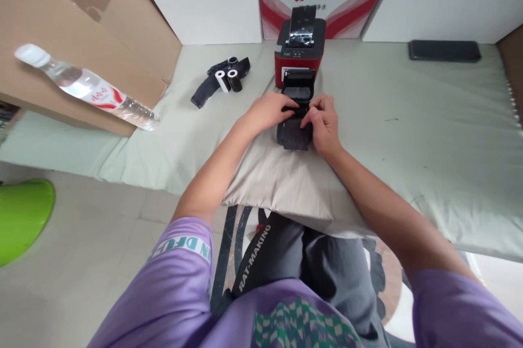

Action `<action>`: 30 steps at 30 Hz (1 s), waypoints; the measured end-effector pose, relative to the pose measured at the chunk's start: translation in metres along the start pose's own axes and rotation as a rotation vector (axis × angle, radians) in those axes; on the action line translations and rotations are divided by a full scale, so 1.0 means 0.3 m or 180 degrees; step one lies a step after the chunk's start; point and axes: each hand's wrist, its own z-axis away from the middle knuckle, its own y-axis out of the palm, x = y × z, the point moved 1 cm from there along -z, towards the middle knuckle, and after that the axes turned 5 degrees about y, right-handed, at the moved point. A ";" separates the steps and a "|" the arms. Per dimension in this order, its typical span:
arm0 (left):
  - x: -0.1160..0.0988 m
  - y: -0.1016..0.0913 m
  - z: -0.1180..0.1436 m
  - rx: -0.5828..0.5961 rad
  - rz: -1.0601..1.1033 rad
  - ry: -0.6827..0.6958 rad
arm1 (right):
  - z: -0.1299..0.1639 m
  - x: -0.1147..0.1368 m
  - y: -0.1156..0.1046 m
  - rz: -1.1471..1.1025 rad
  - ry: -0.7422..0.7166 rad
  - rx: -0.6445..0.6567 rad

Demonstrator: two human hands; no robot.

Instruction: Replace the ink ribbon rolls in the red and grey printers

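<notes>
A small black cartridge-like device (295,131) lies on a grey cushion (286,184) in front of me, with a dark film strip hanging from its near end. My left hand (269,111) rests on its left top side, fingers curled over it. My right hand (322,122) grips its right side, fingertips pinching near the middle. Just beyond stands a red and black printer (300,46) with its black front tray (299,84) open toward the device.
Two small rolls and a black strip (223,80) lie left of the printer. A plastic water bottle (85,87) leans on cardboard (81,26) at left. A dark phone (444,50) lies far right. A green stool (20,217) stands on the floor.
</notes>
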 end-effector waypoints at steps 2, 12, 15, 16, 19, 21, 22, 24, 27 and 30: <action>-0.015 -0.009 -0.015 0.0005 -0.0158 -0.0127 | 0.002 0.002 0.002 -0.0002 0.0033 -0.0041; -0.076 -0.014 -0.150 0.0292 -0.0619 -0.0283 | -0.035 -0.029 -0.022 -0.0145 0.0552 -0.0789; -0.092 -0.080 -0.142 0.0237 -0.0227 -0.0042 | -0.042 -0.038 -0.026 -0.0212 0.0590 -0.0851; -0.096 -0.112 -0.133 0.0170 -0.0084 0.0010 | -0.043 -0.040 -0.027 -0.0215 0.0574 -0.0851; -0.104 -0.220 -0.089 -0.0169 0.0221 0.0115 | -0.044 -0.045 -0.027 -0.0139 0.0565 -0.0819; -0.097 -0.288 -0.050 -0.0463 0.0274 0.0092 | -0.044 -0.051 -0.025 -0.0130 0.0621 -0.0837; -0.088 -0.316 -0.030 -0.0635 0.0281 0.0052 | -0.045 -0.056 -0.023 -0.0162 0.0646 -0.0866; -0.052 -0.358 0.003 -0.1037 0.0316 -0.0041 | -0.047 -0.068 -0.021 -0.0246 0.0671 -0.0922; 0.034 -0.381 0.025 -0.1525 0.0476 -0.0149 | -0.054 -0.092 -0.019 -0.0271 0.0687 -0.0899; 0.129 -0.367 0.010 -0.1734 0.0432 -0.0383 | -0.061 -0.113 -0.020 -0.0336 0.0737 -0.0897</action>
